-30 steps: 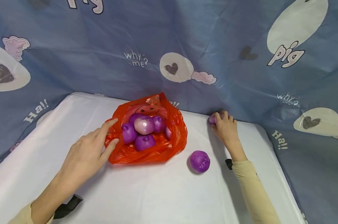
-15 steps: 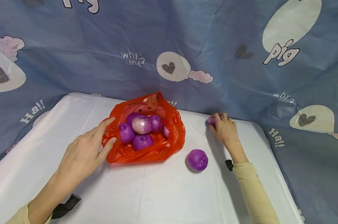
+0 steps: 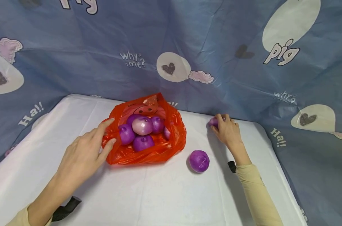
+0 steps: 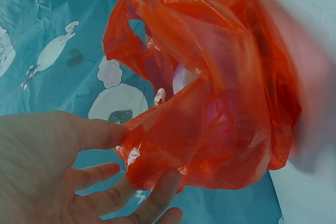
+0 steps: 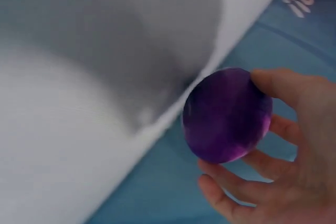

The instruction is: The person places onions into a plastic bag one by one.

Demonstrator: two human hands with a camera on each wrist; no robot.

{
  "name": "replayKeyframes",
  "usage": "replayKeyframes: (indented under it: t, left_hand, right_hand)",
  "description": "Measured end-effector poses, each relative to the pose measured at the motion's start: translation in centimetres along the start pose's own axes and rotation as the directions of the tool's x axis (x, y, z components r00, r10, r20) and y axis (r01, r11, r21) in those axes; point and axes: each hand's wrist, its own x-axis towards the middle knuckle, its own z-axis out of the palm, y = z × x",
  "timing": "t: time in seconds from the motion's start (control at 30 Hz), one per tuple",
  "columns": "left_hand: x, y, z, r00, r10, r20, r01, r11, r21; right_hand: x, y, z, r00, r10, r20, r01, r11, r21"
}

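Note:
A red plastic bag (image 3: 175, 138) stands on the table with its mouth spread toward me. Several shiny purple onions (image 3: 143, 143) lie inside it. My left hand (image 3: 84, 155) holds the bag's left edge; in the left wrist view the thumb (image 4: 102, 134) is on one side of the film and the fingers on the other. At the table's back edge, my right hand (image 3: 227, 129) grips another purple onion (image 5: 228, 115), its thumb and fingers curled around the sides. One more loose onion (image 3: 199, 161) rests on the table between the bag and my right arm.
A white cloth covers the table (image 3: 159, 197). Close behind it hangs a blue printed curtain (image 3: 103, 69), which also runs down both sides. The table's back edge passes right by the right hand.
The head view has shifted slightly, moving the scene a little to the left. Both hands keep their holds on the bag and the onion, with hardly any movement.

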Motion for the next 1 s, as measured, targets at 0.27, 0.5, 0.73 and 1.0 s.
replayKeyframes:
  t: [0.27,0.5,0.73,1.0]
  left_hand:
    - [-0.1,-0.2,0.1,1.0,0.006,-0.01,-0.006,1.0,-0.009]
    - [-0.1,-0.3,0.0,1.0,0.012,-0.021,-0.012,1.0,-0.019]
    - [0.1,-0.2,-0.1,0.999,0.023,-0.029,-0.024,1.0,-0.016]
    - [0.1,0.0,-0.2,1.0,0.013,-0.016,-0.013,1.0,-0.024]
  right_hand:
    - [-1.3,-3.7,-4.2,0.987,-0.104,-0.121,0.105,0.994,-0.001]
    - [-3.1,-8.7,-8.1,0.94,-0.217,-0.264,0.224,0.975,-0.007]
    - [-4.2,-13.4,-10.5,0.828,-0.341,-0.446,0.375,0.927,-0.014]
    - [-5.0,-19.7,-10.0,0.679,-0.572,-0.46,0.616,0.785,-0.068]
